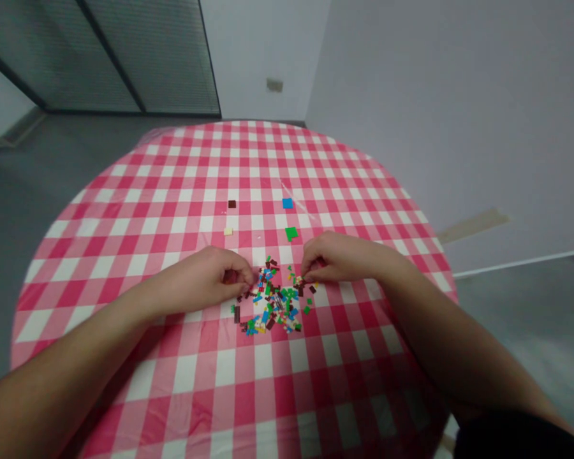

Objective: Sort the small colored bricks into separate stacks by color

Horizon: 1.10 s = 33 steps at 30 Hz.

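A loose pile of small building bricks [278, 299] in brown, green, blue, white and yellow lies on the table. My left hand [217, 277] is at the pile's left edge, thumb and fingertips pinched together; anything between them is too small to tell. At the right edge, my right hand [329, 257] has its fingertips closed low among the bricks, and what they hold cannot be made out. Beyond the hands lie a green plate [291, 234], a blue plate [287, 203], a dark brown plate [232, 204] and a pale yellow plate [228, 232], all apart.
A red and white checked cloth [172, 191] covers the round table. White walls [440, 115] stand behind and to the right, with a glass partition [157, 57] at the back left. Grey floor [86, 153] shows on both sides.
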Motion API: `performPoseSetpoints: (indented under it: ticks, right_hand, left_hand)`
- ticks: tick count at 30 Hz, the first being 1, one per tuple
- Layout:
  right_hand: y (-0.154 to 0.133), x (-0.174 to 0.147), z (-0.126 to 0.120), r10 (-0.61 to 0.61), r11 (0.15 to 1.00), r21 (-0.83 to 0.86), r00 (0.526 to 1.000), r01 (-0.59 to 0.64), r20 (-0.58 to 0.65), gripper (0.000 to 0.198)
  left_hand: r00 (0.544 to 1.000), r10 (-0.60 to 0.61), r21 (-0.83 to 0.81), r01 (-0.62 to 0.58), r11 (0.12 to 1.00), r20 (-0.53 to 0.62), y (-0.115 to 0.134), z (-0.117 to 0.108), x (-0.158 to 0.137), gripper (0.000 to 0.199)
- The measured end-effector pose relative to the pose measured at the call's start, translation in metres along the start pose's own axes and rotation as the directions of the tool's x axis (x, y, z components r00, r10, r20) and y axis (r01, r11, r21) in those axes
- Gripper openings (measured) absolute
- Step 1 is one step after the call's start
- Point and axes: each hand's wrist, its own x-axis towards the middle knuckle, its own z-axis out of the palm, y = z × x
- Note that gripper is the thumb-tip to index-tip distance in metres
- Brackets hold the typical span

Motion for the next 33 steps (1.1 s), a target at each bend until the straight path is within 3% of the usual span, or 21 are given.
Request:
performPoseSetpoints:
  ticks: [4, 8, 14, 21, 28, 33]
  right_hand:
    - [0.001, 0.0, 0.002, -0.007, 1.0, -0.017, 1.0, 0.006, -0.017, 0.011]
    - [0.0, 0.001, 0.001, -0.037, 0.999, 0.011, 0.998, 0.038, -0.052, 0.015]
    - [-0.003, 0.0, 0.0, -0.029, 0.999, 0.012, 0.993, 0.03, -0.114, 0.016]
    - [-0.006, 0.003, 0.005, 0.009, 0.998, 0.065, 0.991, -0.001, -0.132, 0.016]
    - [-0.007, 0.009, 0.011, -0.074, 0.997, 0.009, 0.991, 0.075, -0.114, 0.018]
    - [-0.005, 0.01, 0.013, -0.067, 0.998, 0.007, 0.992, 0.068, -0.106, 0.018]
  left_hand:
    - [0.998, 0.055, 0.091, -0.058, 0.994, 0.037, 0.007, 0.002, 0.0, 0.017]
    - [0.988, 0.152, 0.121, -0.149, 0.982, -0.017, 0.014, 0.007, 0.003, 0.021]
    - [0.964, 0.266, 0.223, -0.261, 0.939, 0.007, 0.01, 0.019, 0.008, 0.03]
    - [0.972, 0.234, 0.249, -0.229, 0.941, 0.011, 0.009, 0.019, 0.011, 0.022]
    - [0.983, 0.18, 0.233, -0.181, 0.955, 0.026, 0.017, 0.011, 0.008, 0.016]
    - [0.98, 0.195, 0.198, -0.2, 0.96, 0.048, 0.018, 0.007, 0.006, 0.017]
